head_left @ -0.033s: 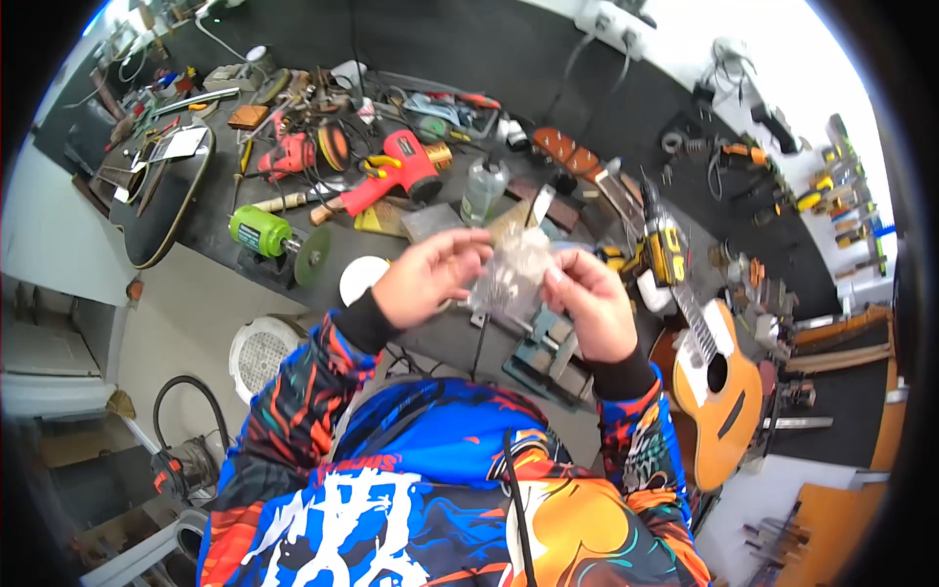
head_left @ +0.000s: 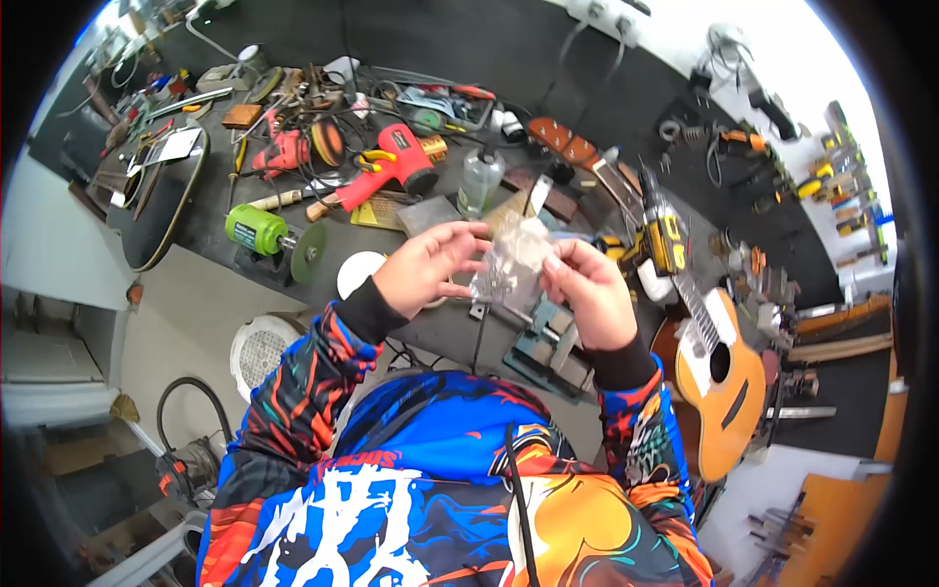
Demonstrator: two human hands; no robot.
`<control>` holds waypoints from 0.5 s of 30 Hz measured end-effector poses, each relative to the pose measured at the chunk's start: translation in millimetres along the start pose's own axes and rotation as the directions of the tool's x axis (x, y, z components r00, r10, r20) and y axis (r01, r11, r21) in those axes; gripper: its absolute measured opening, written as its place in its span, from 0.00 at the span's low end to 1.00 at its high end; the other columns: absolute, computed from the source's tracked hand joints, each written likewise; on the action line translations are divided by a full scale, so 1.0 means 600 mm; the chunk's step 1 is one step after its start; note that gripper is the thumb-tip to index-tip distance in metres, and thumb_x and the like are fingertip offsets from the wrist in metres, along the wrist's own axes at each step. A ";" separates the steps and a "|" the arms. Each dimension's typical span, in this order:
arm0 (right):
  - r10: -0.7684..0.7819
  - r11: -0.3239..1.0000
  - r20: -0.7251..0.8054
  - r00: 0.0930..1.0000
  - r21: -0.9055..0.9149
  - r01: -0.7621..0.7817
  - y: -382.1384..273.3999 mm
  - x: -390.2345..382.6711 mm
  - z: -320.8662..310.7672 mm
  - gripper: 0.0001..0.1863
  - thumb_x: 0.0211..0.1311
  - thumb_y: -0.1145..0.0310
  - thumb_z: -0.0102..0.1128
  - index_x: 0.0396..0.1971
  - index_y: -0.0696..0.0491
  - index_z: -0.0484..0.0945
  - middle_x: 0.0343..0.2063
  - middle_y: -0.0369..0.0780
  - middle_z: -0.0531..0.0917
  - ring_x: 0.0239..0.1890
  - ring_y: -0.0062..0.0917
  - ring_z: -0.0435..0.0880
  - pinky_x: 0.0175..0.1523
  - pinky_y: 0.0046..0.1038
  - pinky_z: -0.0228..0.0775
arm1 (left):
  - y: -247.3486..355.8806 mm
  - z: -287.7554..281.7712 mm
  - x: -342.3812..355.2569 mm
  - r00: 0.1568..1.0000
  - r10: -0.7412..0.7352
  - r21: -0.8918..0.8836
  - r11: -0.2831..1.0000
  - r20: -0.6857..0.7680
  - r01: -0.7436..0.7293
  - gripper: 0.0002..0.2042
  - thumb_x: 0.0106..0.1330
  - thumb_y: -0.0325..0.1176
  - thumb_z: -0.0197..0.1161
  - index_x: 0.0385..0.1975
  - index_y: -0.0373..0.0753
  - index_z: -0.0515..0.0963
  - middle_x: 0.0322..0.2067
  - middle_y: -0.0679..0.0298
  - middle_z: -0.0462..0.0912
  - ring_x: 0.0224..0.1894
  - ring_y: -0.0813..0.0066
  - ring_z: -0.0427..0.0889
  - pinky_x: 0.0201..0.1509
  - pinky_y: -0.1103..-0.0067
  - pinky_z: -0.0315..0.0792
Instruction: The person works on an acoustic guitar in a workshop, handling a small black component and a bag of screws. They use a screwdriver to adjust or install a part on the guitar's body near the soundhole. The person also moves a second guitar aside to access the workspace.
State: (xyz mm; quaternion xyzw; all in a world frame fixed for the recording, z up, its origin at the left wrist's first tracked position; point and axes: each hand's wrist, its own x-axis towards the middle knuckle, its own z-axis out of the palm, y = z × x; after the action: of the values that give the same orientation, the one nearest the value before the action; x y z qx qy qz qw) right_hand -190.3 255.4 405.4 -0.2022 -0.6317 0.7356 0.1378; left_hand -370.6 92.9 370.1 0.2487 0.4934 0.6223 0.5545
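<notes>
A clear plastic bag (head_left: pixel 511 266) with small shiny metal pieces and something whitish inside hangs in front of me, above the bench. At its right edge, my right hand (head_left: pixel 595 293) pinches it between thumb and fingers. On the other side my left hand (head_left: pixel 435 269) has its fingers apart, their tips close to the bag's left edge; whether they touch it I cannot tell. Below the bag is a teal bench vise (head_left: pixel 548 352). Behind it stands a clear bottle (head_left: pixel 480 184).
A green bench grinder (head_left: pixel 259 231), a red heat gun (head_left: pixel 396 166) and a red power tool (head_left: pixel 286 149) lie to the left. To the right are a yellow-black drill (head_left: pixel 664 240) and an acoustic guitar (head_left: pixel 743 396). A round white lid (head_left: pixel 358 274) sits beside my left hand.
The view has shifted slightly. My left fingers are spread a little wider beside the bag, while my right hand keeps its pinch on it.
</notes>
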 end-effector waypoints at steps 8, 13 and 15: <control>0.377 0.910 -0.132 0.917 0.237 -0.340 0.134 0.047 -0.062 0.07 0.63 0.65 0.61 0.27 0.52 0.77 0.21 0.30 0.78 0.20 0.11 0.70 0.24 0.15 0.59 | -0.103 0.020 0.073 0.944 -0.254 -0.483 0.813 0.210 0.326 0.21 0.76 0.45 0.46 0.57 0.33 0.68 0.52 0.54 0.78 0.52 0.61 0.80 0.56 0.65 0.77; 0.422 0.904 -0.144 0.895 0.143 -0.403 0.139 0.052 -0.058 0.09 0.62 0.64 0.62 0.25 0.51 0.77 0.20 0.29 0.77 0.19 0.11 0.70 0.25 0.15 0.59 | -0.127 0.008 0.068 0.951 -0.271 -0.528 0.792 0.147 0.308 0.17 0.76 0.34 0.46 0.57 0.29 0.67 0.52 0.51 0.77 0.53 0.60 0.80 0.57 0.66 0.77; 0.403 0.915 -0.126 0.907 0.091 -0.394 0.145 0.052 -0.049 0.09 0.63 0.64 0.62 0.25 0.51 0.76 0.20 0.29 0.76 0.20 0.10 0.69 0.26 0.15 0.58 | -0.144 0.001 0.065 0.952 -0.270 -0.540 0.785 0.145 0.305 0.17 0.76 0.32 0.46 0.56 0.27 0.67 0.51 0.49 0.77 0.53 0.59 0.80 0.58 0.66 0.77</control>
State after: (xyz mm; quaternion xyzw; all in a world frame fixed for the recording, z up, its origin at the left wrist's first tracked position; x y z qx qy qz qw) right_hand -199.0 281.2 312.4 -0.3743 -0.5419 0.7516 0.0359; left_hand -341.8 120.7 284.0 0.0173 0.3062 0.6390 0.7054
